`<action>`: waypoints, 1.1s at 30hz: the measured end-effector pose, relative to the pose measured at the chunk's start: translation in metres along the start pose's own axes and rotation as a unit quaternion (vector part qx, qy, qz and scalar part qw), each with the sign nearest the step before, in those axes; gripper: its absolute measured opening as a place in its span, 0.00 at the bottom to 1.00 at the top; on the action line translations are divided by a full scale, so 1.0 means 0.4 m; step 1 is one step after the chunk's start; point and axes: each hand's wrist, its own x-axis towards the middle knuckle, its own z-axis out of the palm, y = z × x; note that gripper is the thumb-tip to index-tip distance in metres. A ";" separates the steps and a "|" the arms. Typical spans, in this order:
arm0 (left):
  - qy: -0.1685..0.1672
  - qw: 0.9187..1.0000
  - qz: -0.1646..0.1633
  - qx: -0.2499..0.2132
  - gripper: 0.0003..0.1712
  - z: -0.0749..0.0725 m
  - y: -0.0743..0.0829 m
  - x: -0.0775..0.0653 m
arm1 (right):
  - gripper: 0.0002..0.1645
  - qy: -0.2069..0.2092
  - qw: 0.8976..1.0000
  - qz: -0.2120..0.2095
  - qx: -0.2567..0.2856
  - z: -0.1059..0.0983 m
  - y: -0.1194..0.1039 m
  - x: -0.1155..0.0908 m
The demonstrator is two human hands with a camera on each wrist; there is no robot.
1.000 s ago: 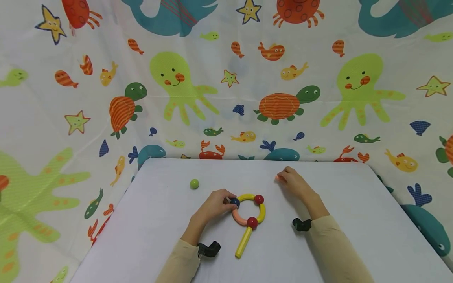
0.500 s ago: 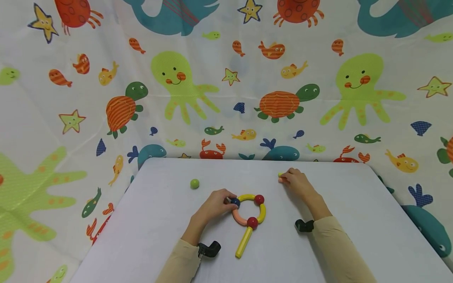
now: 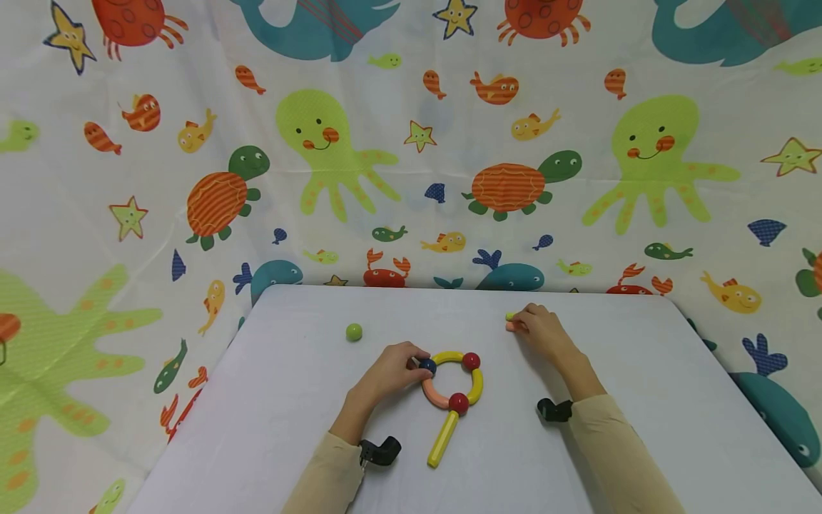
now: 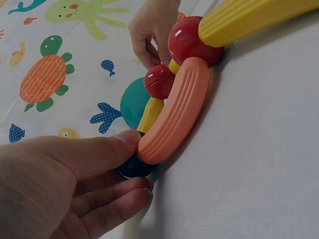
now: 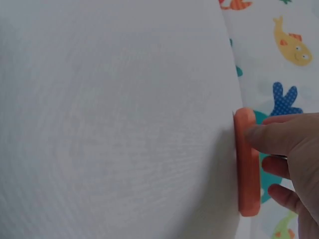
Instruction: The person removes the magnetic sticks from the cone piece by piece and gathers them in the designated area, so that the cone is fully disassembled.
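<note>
My left hand point(image 3: 392, 370) pinches a dark blue ball point(image 3: 427, 367) between thumb and fingers. That ball sits at the left of a ring of curved sticks: a salmon one point(image 4: 179, 112), two yellow ones, and two red balls point(image 3: 472, 361) as joints. From the lower red ball point(image 3: 459, 403) a straight yellow stick point(image 3: 443, 439) points toward me. Farther back on the right, my right hand point(image 3: 541, 333) grips a salmon-orange stick point(image 5: 247, 164), thumb on its near side. A small yellow-green piece point(image 3: 510, 315) shows just beyond it; its kind is mostly hidden.
A green ball point(image 3: 354, 332) lies on the white table point(image 3: 289, 400), back left of the ring. Behind the table's far edge hangs a sea-animal cloth point(image 3: 443, 214). A small black device point(image 3: 380, 451) is strapped to each wrist.
My right hand has shifted slightly right, and the yellow-green piece has come into view beside the salmon-orange stick. My left hand and the ring stay put.
</note>
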 end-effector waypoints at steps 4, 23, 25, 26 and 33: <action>0.000 1.000 -0.002 -0.001 0.20 -0.002 -0.001 0.003 | 0.15 0.015 1.000 -0.005 0.016 -0.011 -0.014 0.001; -0.004 1.000 0.014 0.020 0.24 -0.009 0.008 0.002 | 0.25 -0.047 0.998 0.024 0.025 -0.031 -0.173 -0.051; -0.004 1.000 0.016 0.022 0.23 -0.007 0.007 0.003 | 0.25 -0.049 0.998 0.023 0.025 -0.030 -0.191 -0.059; -0.005 1.000 0.018 0.025 0.22 -0.006 0.006 0.003 | 0.25 -0.050 0.998 0.024 0.025 -0.031 -0.199 -0.063; -0.017 0.999 0.034 0.036 0.19 -0.007 -0.001 0.007 | 0.24 -0.062 0.997 0.027 0.031 -0.033 -0.238 -0.075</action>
